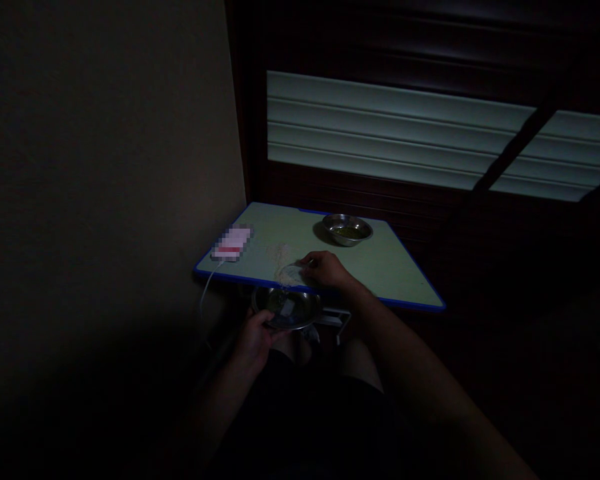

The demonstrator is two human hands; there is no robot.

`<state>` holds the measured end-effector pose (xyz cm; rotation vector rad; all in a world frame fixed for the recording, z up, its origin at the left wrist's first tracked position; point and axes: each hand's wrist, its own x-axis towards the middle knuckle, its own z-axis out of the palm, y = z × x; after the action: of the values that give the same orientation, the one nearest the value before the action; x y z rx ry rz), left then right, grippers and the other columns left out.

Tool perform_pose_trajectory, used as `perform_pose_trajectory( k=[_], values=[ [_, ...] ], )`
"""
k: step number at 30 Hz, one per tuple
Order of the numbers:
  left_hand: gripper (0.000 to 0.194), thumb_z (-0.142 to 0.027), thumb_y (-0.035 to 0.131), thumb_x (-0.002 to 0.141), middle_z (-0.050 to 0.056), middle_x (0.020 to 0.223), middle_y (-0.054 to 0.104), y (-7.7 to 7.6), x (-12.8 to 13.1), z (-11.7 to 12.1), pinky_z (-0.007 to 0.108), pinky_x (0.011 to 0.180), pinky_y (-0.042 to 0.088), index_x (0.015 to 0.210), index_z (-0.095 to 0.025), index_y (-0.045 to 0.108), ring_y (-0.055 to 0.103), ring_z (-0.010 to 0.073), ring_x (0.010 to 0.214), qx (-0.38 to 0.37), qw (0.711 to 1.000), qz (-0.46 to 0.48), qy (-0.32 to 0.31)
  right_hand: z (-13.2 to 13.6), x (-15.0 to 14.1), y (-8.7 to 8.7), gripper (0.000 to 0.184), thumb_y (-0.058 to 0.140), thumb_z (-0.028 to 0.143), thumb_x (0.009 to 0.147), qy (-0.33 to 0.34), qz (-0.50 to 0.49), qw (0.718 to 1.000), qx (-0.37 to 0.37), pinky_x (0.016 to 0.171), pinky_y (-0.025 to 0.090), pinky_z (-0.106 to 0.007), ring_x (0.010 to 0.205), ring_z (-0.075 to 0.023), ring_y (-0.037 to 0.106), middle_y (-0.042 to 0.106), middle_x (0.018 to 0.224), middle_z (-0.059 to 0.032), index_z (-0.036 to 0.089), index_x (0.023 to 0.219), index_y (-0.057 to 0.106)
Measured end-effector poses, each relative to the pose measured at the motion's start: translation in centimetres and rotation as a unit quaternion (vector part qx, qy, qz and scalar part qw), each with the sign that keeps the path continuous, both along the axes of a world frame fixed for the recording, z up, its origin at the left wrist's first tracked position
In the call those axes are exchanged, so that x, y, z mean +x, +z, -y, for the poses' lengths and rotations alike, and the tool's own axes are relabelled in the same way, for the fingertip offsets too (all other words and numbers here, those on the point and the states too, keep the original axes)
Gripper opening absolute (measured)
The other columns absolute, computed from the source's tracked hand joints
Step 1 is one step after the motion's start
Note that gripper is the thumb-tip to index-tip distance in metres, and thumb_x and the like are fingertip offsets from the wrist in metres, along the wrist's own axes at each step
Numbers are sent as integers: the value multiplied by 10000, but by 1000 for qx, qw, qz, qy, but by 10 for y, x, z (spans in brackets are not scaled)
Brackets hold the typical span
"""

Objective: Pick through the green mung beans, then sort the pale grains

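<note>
My left hand (257,337) grips the near-left rim of a shiny metal bowl (307,313), thumb over the edge. The bowl sits just under the table's front edge, with some pale bits and a light reflection inside. My right hand (326,270) is over the table near that edge, fingers closed on a thin, pale, see-through flat piece (294,272); its exact kind is too dark to tell. This piece touches a strip of pale small grains (279,255) that runs across the tabletop to the edge above the bowl.
The pale green table (380,267) has a blue rim. At its back stands a second metal bowl (349,231) with greenish contents. A blurred-out pink phone-like thing (233,242) with a white cable (203,293) lies at left. A wall (180,133) and dark slatted doors (380,133) enclose the table.
</note>
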<state>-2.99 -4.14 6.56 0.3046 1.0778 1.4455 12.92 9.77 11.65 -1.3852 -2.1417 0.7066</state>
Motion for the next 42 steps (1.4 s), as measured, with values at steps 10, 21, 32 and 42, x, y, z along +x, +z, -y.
perform_pose_trajectory(
  k=[10, 21, 32, 42],
  values=[
    [504, -55, 559, 603, 28, 861, 675, -5, 0, -2, 457, 643, 590, 1070, -243, 569, 661, 185, 677, 5, 1000, 3, 2, 3, 0, -1, 273, 714, 160, 690, -10, -8, 1000, -14, 650, 476, -225, 690, -132, 634, 738, 863, -59, 154, 963, 731],
    [546, -67, 567, 599, 32, 907, 666, -2, 1, -1, 477, 654, 588, 1106, -270, 566, 660, 196, 705, 12, 1000, -1, 6, 4, 1, -3, 246, 699, 129, 682, -5, -32, 999, -40, 588, 452, -201, 630, -109, 609, 727, 791, -47, 142, 926, 719],
    [544, -67, 561, 597, 29, 905, 664, -1, 1, 0, 473, 648, 589, 1103, -267, 566, 667, 206, 728, 8, 1000, -1, -1, 11, -1, 1, 216, 712, 156, 677, -17, -18, 999, -34, 574, 427, -197, 620, -105, 587, 712, 774, -40, 143, 892, 713],
    [551, -61, 552, 582, 23, 873, 668, 2, 2, 0, 477, 657, 587, 1093, -267, 571, 666, 201, 708, 6, 1000, -3, 0, 15, -1, 1, 200, 700, 138, 677, -12, -21, 999, -30, 562, 417, -194, 581, -95, 569, 695, 714, -15, 153, 877, 694]
  ],
)
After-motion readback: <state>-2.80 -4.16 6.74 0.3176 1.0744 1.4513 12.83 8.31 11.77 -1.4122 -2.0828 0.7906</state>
